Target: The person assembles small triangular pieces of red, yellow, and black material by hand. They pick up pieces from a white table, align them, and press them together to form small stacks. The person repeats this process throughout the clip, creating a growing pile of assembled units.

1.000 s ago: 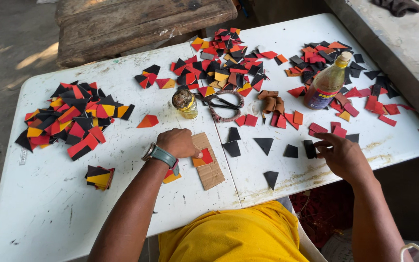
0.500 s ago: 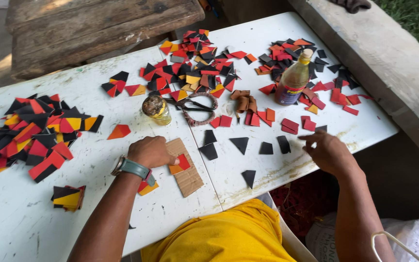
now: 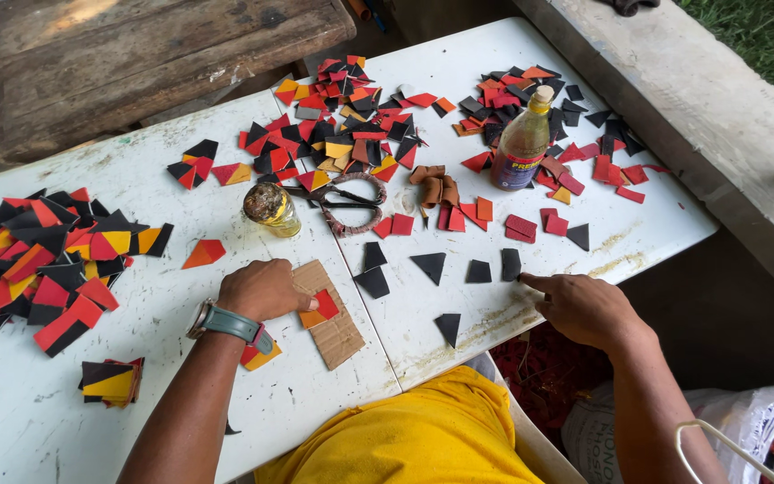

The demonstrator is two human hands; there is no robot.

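Observation:
My left hand, with a watch on the wrist, is curled into a fist and pinches a small red and orange piece down on a brown cardboard strip. My right hand rests at the table's front edge. Its forefinger points left, and the tip touches the table beside a black square piece. More black cut pieces lie between my hands: a triangle, a square and a lower triangle.
Two white tables stand side by side. A small glass jar, scissors and a brown glue bottle stand among heaps of red, black and orange pieces. A small stack lies front left. A wooden bench is behind.
The view has drifted, so everything sits further left in frame. My left hand stays on the piece on the cardboard. My right hand has stretched its forefinger towards the black square.

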